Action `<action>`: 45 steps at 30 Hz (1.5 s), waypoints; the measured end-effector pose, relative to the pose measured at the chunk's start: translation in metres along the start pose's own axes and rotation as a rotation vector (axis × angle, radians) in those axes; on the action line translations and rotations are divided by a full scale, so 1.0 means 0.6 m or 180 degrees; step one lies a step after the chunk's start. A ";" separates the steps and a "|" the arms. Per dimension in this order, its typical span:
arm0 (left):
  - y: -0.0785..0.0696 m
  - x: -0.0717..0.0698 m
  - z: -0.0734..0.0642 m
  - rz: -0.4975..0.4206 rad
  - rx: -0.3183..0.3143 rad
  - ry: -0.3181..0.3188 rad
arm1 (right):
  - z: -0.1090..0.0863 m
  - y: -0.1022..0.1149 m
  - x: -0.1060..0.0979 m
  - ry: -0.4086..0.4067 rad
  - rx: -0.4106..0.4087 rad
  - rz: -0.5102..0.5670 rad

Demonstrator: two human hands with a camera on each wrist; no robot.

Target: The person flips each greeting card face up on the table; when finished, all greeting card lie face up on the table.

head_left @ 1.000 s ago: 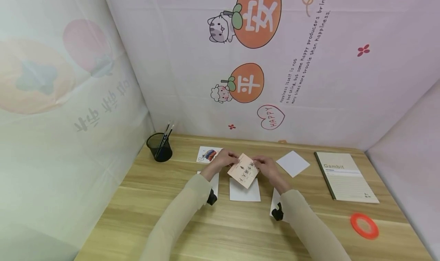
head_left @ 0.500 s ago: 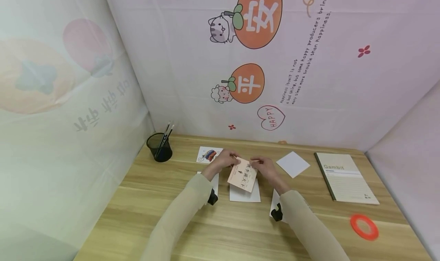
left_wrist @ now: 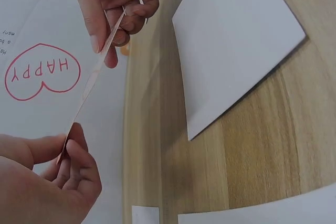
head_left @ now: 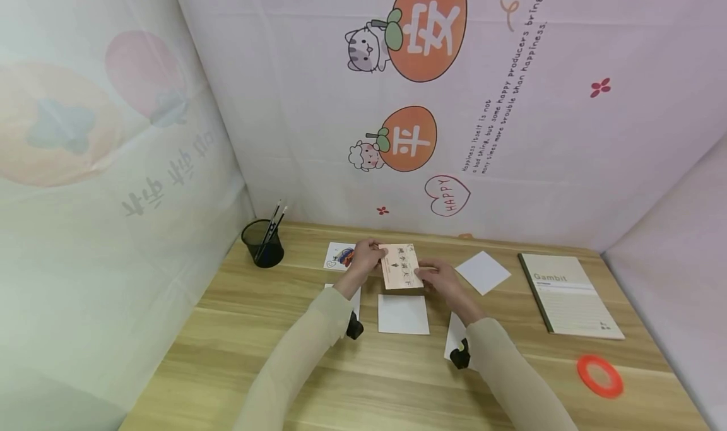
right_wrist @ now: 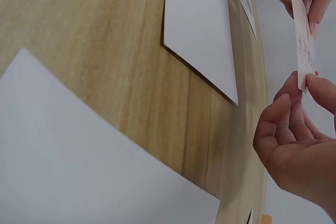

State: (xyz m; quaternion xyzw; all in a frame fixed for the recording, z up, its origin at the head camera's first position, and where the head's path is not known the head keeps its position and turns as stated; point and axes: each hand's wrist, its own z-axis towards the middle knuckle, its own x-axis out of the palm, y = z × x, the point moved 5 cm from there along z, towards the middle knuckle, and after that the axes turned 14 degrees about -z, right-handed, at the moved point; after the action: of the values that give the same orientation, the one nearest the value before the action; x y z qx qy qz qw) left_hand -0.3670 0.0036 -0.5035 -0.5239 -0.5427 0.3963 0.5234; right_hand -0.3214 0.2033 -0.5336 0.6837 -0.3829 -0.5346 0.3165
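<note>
A pale pink printed card (head_left: 401,268) with dark vertical characters is raised over the table, between both hands. My left hand (head_left: 365,260) pinches its left edge between thumb and fingers; in the left wrist view the card appears nearly edge-on. The right hand (head_left: 443,279) grips the lower right edge, thumb on the printed face, and its other fingers curl behind, as the right wrist view shows. Just in front lies a white square card (head_left: 403,317). Beside the left hand, a white card with a colourful drawing (head_left: 336,256) is partly covered by that hand.
More white cards lie around: one turned like a diamond (head_left: 483,272) at right, others partly under the wrists. A mesh pen holder (head_left: 272,254) with pens stands at back left. To the right are a notebook (head_left: 573,298) and a red ring (head_left: 611,391).
The pink card has swung from a slant to nearly straight and moved back, uncovering the white card in front. The left hand has shifted slightly back; the right hand now holds lower on the card.
</note>
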 end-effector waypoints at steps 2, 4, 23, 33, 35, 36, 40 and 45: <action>-0.003 0.000 0.000 -0.0042 0.0068 -0.0080 | 0.000 -0.002 0.001 0.0008 0.0022 0.0022; -0.007 -0.001 -0.001 -0.0080 0.0138 -0.0145 | 0.000 -0.003 0.002 0.0035 0.0038 0.0086; -0.001 -0.003 0.001 0.0694 0.0400 -0.0208 | 0.012 -0.019 -0.028 -0.0596 0.0336 0.0814; 0.005 0.008 -0.006 0.1070 0.0431 -0.0034 | 0.017 -0.012 -0.039 -0.0880 0.0488 0.0890; 0.006 0.007 -0.008 0.1099 0.0417 -0.0065 | 0.017 -0.011 -0.040 -0.0872 0.0485 0.0841; 0.007 0.007 -0.008 0.1102 0.0412 -0.0079 | 0.016 -0.011 -0.041 -0.0867 0.0491 0.0826; 0.007 0.004 -0.011 0.1143 0.0416 -0.0125 | 0.014 -0.013 -0.038 -0.0778 0.0557 0.0973; 0.009 0.002 -0.014 0.1107 0.0419 -0.0194 | 0.012 -0.019 -0.031 -0.0640 0.0661 0.1313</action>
State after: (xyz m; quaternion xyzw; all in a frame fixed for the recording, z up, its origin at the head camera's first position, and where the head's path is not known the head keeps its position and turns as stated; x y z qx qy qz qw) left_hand -0.3580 0.0045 -0.5076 -0.5622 -0.4325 0.5311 0.4635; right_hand -0.3289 0.2248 -0.5358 0.5633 -0.5967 -0.4819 0.3073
